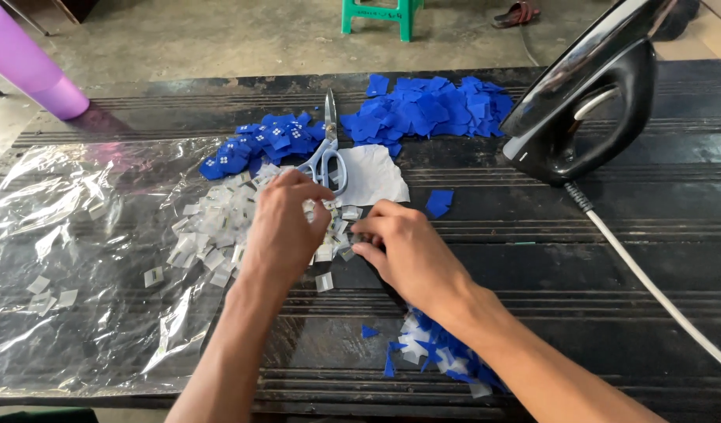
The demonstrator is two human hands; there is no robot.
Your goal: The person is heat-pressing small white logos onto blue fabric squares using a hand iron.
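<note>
So, both hands buried in a heap of little white tags on a dark ribbed table.

Left hand (284,227) lies curled over the white tags (219,227), fingertips pinched together on something small I can't make out; right hand (403,251) has thumb and forefinger nipped on what looks like a single tag just right of the heap. I'd say take one piece at a time and slide it off flat, since these look light and would scatter easily. Scissors (327,157) lie touching the far side of the heap, blades pointing away, so reach low. The iron (587,102) stands far right with its cord (650,282) trailing toward the near edge. Open room is between right hand and cord; clear plastic sheet (63,258) covers the left.
</note>
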